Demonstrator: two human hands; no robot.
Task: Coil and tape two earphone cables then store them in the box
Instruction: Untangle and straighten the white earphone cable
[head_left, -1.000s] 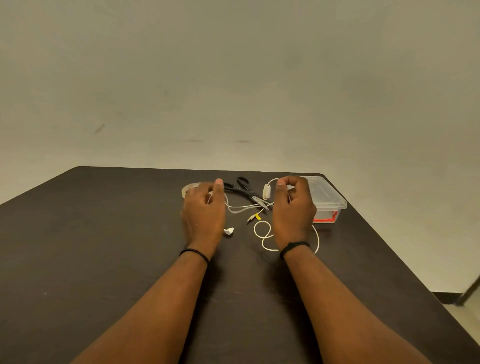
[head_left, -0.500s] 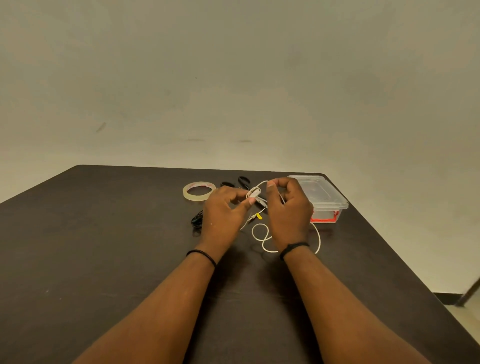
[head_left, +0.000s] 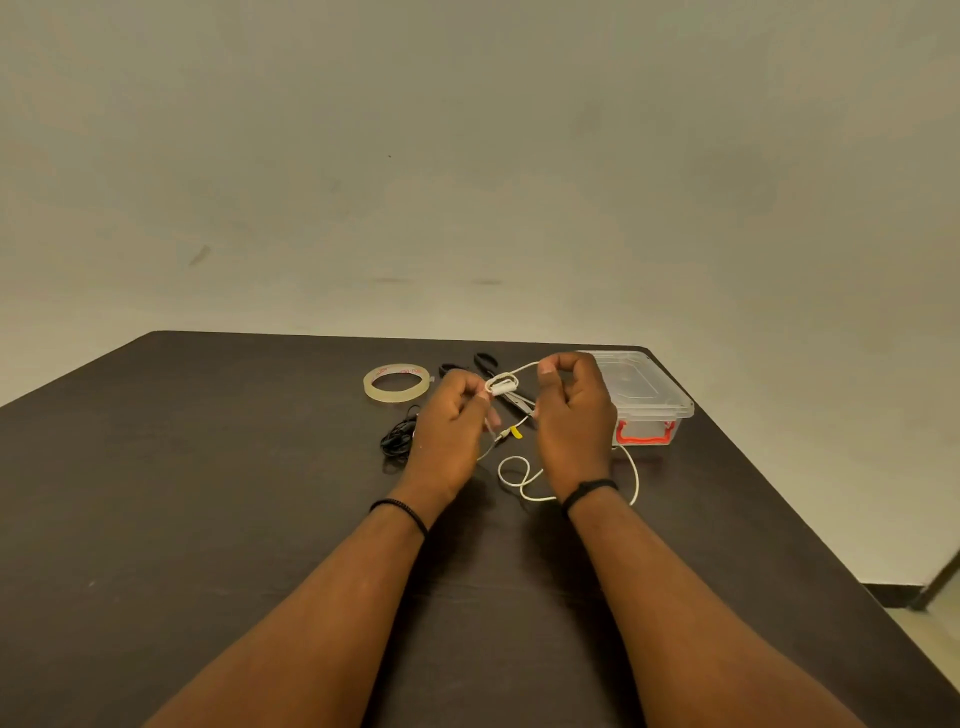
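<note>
Both hands (head_left: 452, 431) rose, winding white cable (head_left: 501, 385); tape (head_left: 397, 383) print unreadable

Dim warm light, soft shadows under forearms, wide-angle edge bending, slightly soft focus

A dark brown table (head_left: 208, 519) is seen here, with a roll of clear tape (head_left: 397, 383) laid flat near the far edge and black-handled scissors (head_left: 485, 364) just to its right. A clear plastic box (head_left: 647, 397) with a red latch, lid on, is parked at the far right corner. A bunched black earphone cable (head_left: 397, 441) is left near the tape, and loops of white earphone cable (head_left: 519, 475) are sprawled between it and the box.
</note>
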